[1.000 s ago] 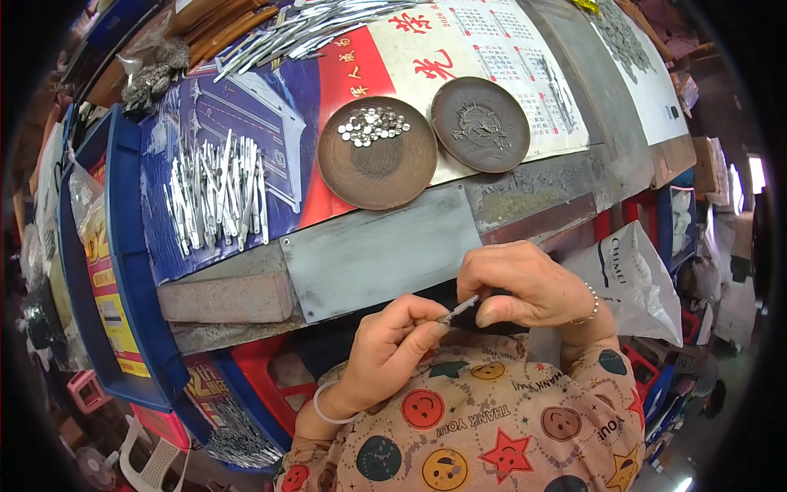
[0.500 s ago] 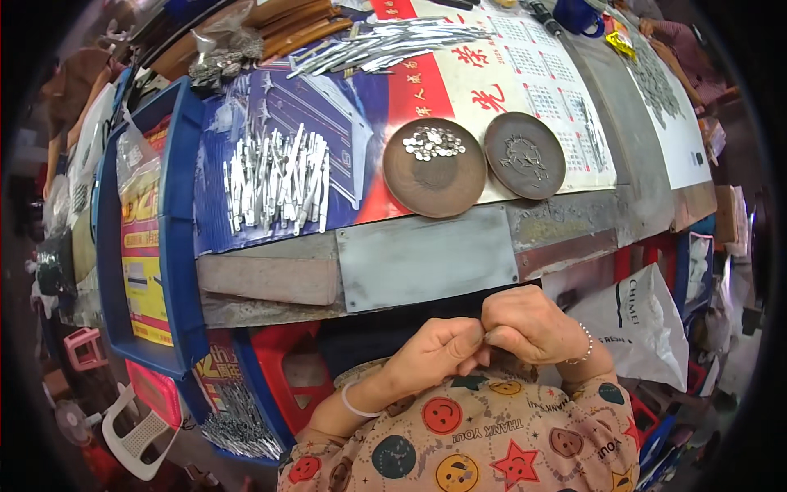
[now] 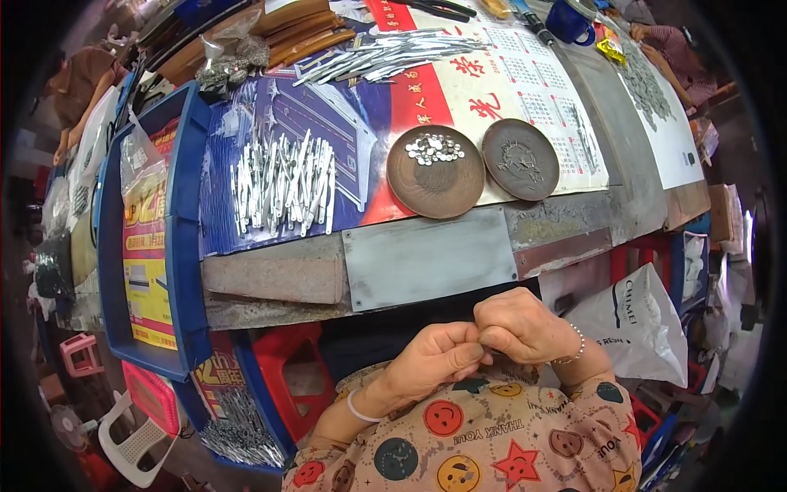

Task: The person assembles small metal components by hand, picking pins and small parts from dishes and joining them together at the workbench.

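My left hand [image 3: 438, 354] and my right hand [image 3: 520, 326] meet in front of my body, just off the table's near edge. Both are closed with fingertips pinched together and touching; whatever lies between them is hidden. Beyond them a grey metal plate [image 3: 430, 261] is fixed at the table edge. Past it stand a brown round dish [image 3: 434, 193] with small shiny silver discs [image 3: 434, 148] and a smaller dark dish [image 3: 502, 182] with thin dark metal bits [image 3: 520, 160]. To the left lies a pile of flat silver strips [image 3: 283, 184].
A blue tray [image 3: 187, 271] stands on the left. More silver strips [image 3: 393, 56] lie at the back. A white plastic bag [image 3: 631, 328] hangs at the right, and a blue mug [image 3: 571, 20] stands far right. Other people sit beyond, one by grey pieces [image 3: 648, 90].
My hands stay pinched together, with a slight shift of the fingers and the right hand a little to the left. The view has shifted slightly.
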`<state>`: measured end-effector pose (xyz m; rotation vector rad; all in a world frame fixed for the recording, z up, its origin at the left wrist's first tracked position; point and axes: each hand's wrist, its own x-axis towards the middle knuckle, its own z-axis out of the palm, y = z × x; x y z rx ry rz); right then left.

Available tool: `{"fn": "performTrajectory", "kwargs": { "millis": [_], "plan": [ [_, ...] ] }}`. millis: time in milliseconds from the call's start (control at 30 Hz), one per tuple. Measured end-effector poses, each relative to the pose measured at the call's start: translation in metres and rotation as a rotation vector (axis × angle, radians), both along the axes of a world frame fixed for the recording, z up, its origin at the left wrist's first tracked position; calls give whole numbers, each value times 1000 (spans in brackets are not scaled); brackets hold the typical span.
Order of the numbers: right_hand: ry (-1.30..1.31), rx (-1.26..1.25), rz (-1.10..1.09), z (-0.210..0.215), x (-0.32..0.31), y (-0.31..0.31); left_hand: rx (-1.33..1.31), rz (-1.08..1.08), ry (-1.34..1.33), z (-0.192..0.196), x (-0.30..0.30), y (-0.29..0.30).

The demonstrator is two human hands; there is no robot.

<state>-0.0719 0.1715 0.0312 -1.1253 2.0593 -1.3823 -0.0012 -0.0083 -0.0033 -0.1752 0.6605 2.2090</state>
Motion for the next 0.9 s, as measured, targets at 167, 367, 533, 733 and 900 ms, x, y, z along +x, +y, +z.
{"fn": "performTrajectory", "kwargs": {
  "millis": [167,367,533,733,900],
  "plan": [
    [-4,-11,-52,-5,2,-2,34,2,40,-2,1,-1],
    [-44,-9,-6,0,-2,-3,86,13,65,-7,1,-1],
    [-34,-31,-8,0,-6,-4,122,-4,88,-4,-3,-3],
    [-149,-51,-38,-6,-10,1,111,-45,-3,-3,-7,-3],
    [-207,-17,-121,-16,-10,1,64,89,-69,9,-4,2]
  ]
}}
